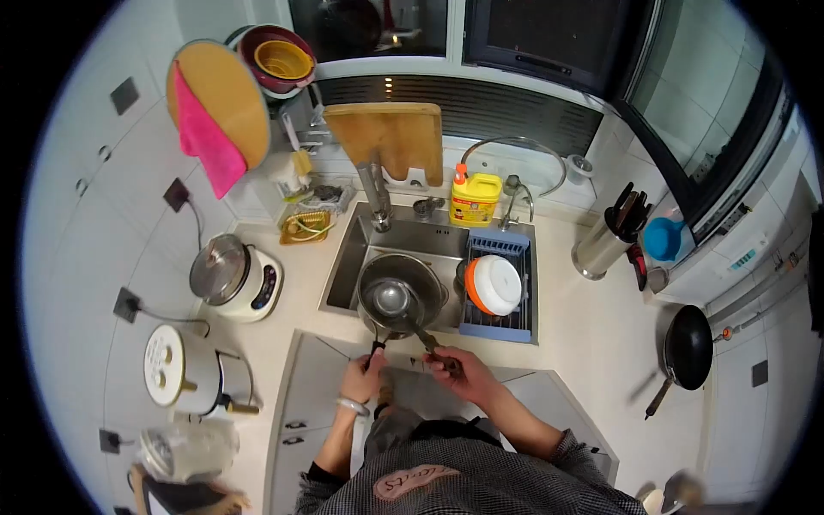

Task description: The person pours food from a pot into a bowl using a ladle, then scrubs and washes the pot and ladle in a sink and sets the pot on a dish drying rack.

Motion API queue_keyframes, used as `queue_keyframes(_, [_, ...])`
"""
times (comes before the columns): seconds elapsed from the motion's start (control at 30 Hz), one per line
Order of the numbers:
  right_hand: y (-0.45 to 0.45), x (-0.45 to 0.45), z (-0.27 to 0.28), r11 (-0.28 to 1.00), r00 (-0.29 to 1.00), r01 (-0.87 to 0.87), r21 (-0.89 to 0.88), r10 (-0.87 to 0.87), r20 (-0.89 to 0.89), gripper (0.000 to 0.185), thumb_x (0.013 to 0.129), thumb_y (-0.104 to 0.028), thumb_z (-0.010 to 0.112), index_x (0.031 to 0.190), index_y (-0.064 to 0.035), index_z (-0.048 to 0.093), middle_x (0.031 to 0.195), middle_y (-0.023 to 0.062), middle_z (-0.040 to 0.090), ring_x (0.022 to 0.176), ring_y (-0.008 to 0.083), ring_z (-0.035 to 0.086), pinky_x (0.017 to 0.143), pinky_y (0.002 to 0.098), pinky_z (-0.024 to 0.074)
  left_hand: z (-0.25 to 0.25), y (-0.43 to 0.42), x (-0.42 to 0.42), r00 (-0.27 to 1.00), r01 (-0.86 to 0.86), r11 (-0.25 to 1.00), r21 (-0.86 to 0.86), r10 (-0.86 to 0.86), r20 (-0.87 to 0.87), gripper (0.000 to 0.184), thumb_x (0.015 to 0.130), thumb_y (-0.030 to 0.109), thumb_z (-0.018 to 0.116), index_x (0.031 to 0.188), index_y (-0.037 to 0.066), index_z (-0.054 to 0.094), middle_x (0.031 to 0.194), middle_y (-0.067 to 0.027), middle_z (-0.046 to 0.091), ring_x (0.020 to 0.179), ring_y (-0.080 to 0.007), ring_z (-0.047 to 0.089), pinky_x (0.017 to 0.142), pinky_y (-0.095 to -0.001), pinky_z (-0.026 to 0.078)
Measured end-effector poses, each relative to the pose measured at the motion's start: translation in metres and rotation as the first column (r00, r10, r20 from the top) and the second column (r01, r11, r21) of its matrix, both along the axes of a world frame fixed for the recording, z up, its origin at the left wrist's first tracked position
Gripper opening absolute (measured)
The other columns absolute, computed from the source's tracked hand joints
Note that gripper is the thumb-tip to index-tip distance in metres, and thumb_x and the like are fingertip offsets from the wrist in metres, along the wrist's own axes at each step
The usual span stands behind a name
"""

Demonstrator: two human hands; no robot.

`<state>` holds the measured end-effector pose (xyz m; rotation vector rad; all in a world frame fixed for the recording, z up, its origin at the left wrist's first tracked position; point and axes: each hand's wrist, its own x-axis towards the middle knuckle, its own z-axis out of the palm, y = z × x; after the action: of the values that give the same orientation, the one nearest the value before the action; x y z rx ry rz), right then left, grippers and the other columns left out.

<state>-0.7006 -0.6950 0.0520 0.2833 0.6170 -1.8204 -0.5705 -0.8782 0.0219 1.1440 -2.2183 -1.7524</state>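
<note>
A deep metal pot (366, 273) sits over the left part of the sink (343, 257). Inside the pot shows the round metal bowl of a ladle (392, 298). My right hand (459, 374) is closed around the ladle's dark handle, right of the pot's near side. My left hand (364, 376) is closed on a thin black handle (377, 347) at the pot's near edge; whether it belongs to the pot or to another utensil, I cannot tell. Behind the pot stands the faucet (378, 202).
A blue dish rack (498, 330) in the sink holds a white and orange bowl (496, 285). Behind it are a yellow detergent jug (475, 202) and cutting boards (386, 133). A knife holder (598, 249) and black pan (689, 348) stand right, electric cookers (176, 369) left.
</note>
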Motion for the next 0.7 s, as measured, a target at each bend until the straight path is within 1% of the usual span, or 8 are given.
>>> queue_keyframes(0.27, [-0.115,-0.078,-0.092,0.975,0.968,0.205,0.088,-0.216,0.132,0.016,0.082,-0.003,0.053,0.090,0.0106,0.048,0.092,0.0173,0.055,0.064,0.0121,0.048,0.051,0.0218,0.0398,-0.108,-0.177,-0.145,0.908,0.363,0.924,-0.125,-0.320,0.270,0.047,0.084,0.045,0.051,0.079,0.001,0.067,0.066,-0.0133,0.064,0.064,-0.0264,0.062,0.062,-0.0363,0.047])
queue_keyframes(0.47, [-0.143,-0.097,-0.134,0.952,0.933,0.265,0.153,-0.293,0.209,0.018,0.081,-0.004,0.056,0.092,0.0097,0.051,0.088,0.0142,0.056,0.063,0.0120,0.047,0.053,0.0230,0.0397,-0.181,-0.239,-0.187,0.686,0.685,0.719,-0.114,-0.584,0.435,0.052,0.084,0.048,0.048,0.082,0.000,0.067,0.080,-0.0206,0.064,0.075,-0.0322,0.062,0.069,-0.0380,0.047])
queue_keyframes(0.5, [-0.145,-0.099,-0.137,0.958,0.948,0.241,0.157,-0.267,0.173,0.018,0.082,-0.005,0.055,0.093,0.0094,0.053,0.086,0.0128,0.057,0.063,0.0115,0.046,0.054,0.0224,0.0392,-0.179,-0.248,-0.194,0.541,0.762,0.647,-0.007,-0.630,0.558,0.051,0.086,0.047,0.045,0.093,0.001,0.065,0.085,-0.0210,0.063,0.085,-0.0343,0.059,0.080,-0.0415,0.043])
queue_keyframes(0.53, [-0.146,-0.100,-0.140,0.956,0.945,0.247,0.159,-0.274,0.176,0.018,0.082,-0.005,0.055,0.093,0.0094,0.053,0.086,0.0128,0.057,0.063,0.0115,0.046,0.054,0.0224,0.0392,-0.184,-0.254,-0.200,0.534,0.767,0.642,-0.003,-0.634,0.559,0.051,0.086,0.047,0.045,0.093,0.001,0.065,0.085,-0.0210,0.063,0.085,-0.0343,0.059,0.080,-0.0415,0.043])
queue_keyframes(0.6, [-0.148,-0.102,-0.145,0.960,0.942,0.225,0.169,-0.259,0.215,0.019,0.083,-0.003,0.050,0.096,0.0105,0.047,0.092,0.0163,0.056,0.064,0.0131,0.046,0.052,0.0234,0.0381,-0.198,-0.261,-0.206,0.110,0.948,0.306,0.091,-0.582,0.806,0.049,0.087,0.043,0.042,0.107,0.002,0.060,0.101,-0.0202,0.060,0.100,-0.0361,0.053,0.096,-0.0461,0.032])
queue_keyframes(0.63, [-0.149,-0.104,-0.146,0.954,0.953,0.206,0.217,-0.246,0.178,0.020,0.083,-0.004,0.050,0.097,0.0106,0.048,0.090,0.0150,0.056,0.063,0.0127,0.045,0.052,0.0236,0.0380,-0.192,-0.267,-0.204,0.087,0.980,0.196,0.032,-0.571,0.816,0.045,0.088,0.035,0.041,0.113,0.001,0.054,0.115,-0.0198,0.054,0.108,-0.0367,0.048,0.104,-0.0488,0.018])
queue_keyframes(0.67, [-0.147,-0.107,-0.148,0.953,0.953,0.201,0.225,-0.244,0.180,0.020,0.083,-0.004,0.050,0.097,0.0106,0.048,0.090,0.0150,0.056,0.063,0.0127,0.045,0.052,0.0236,0.0380,-0.209,-0.264,-0.207,0.558,0.812,0.172,-0.558,-0.510,0.655,0.037,0.086,0.032,0.046,0.100,0.000,0.057,0.101,-0.0204,0.056,0.099,-0.0353,0.051,0.099,-0.0486,0.026])
queue_keyframes(0.7, [-0.147,-0.107,-0.146,0.957,0.939,0.197,0.211,-0.246,0.238,0.019,0.083,-0.004,0.051,0.096,0.0100,0.049,0.089,0.0140,0.056,0.061,0.0122,0.044,0.052,0.0231,0.0377,-0.205,-0.265,-0.219,0.728,0.646,0.292,-0.705,-0.514,0.454,0.035,0.084,0.026,0.048,0.105,-0.001,0.054,0.107,-0.0214,0.052,0.104,-0.0359,0.048,0.099,-0.0476,0.027])
